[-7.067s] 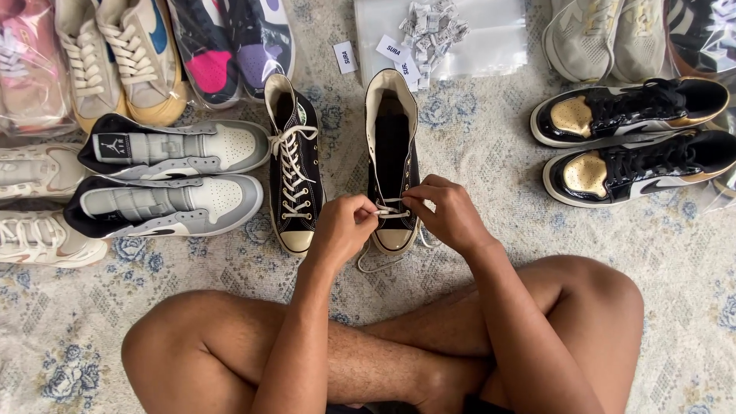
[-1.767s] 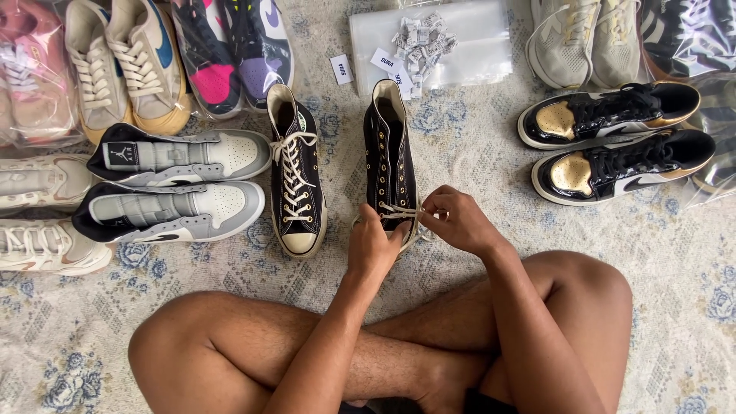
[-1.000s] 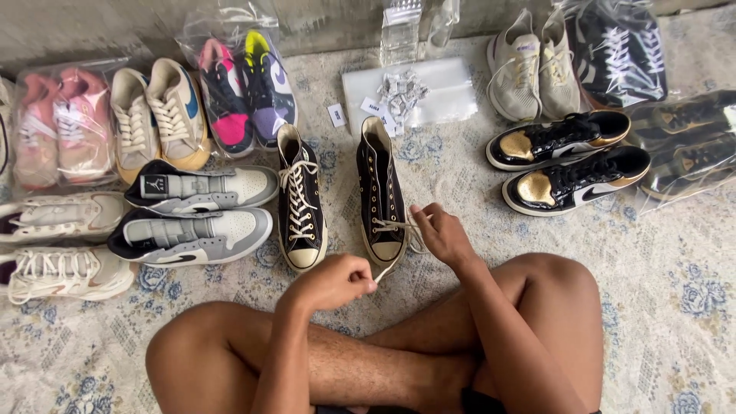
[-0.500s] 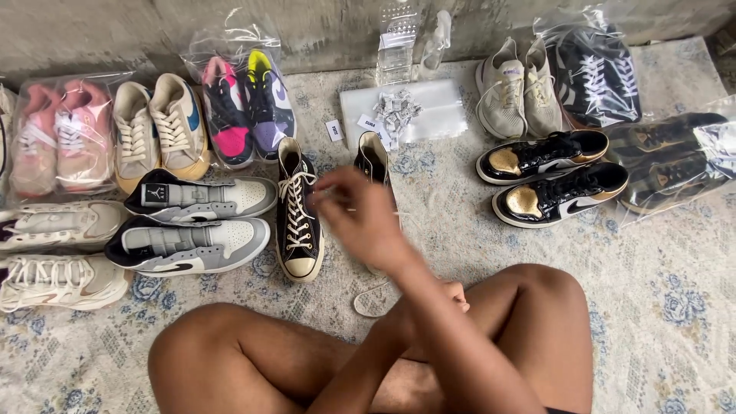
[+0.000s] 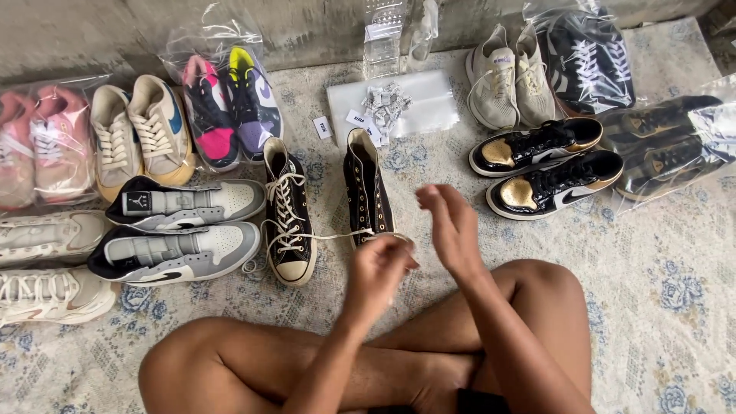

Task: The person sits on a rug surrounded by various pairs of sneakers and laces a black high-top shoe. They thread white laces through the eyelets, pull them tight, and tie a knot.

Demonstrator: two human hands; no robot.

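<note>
Hands: left hand (image 5: pixel 381 270) pinches white lace (image 5: pixel 337 235), right hand (image 5: pixel 452 230) open | black high-top shoe (image 5: pixel 368 192) on floor mat (image 5: pixel 652 261) | lace likely limp, light; best gripped near tip.

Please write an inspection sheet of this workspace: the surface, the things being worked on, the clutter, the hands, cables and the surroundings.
Surface: floral cloth on the floor.
Job's things: two black high-top sneakers, one laced, one partly laced; a white lace runs between them.
Clutter: grey sneakers, black-and-gold pair, bagged pairs, flat plastic bag.
Hands: left hand at the lace, grip unclear; right hand open, raised.
Cables: nothing seen.
Surroundings: grey wall.
</note>
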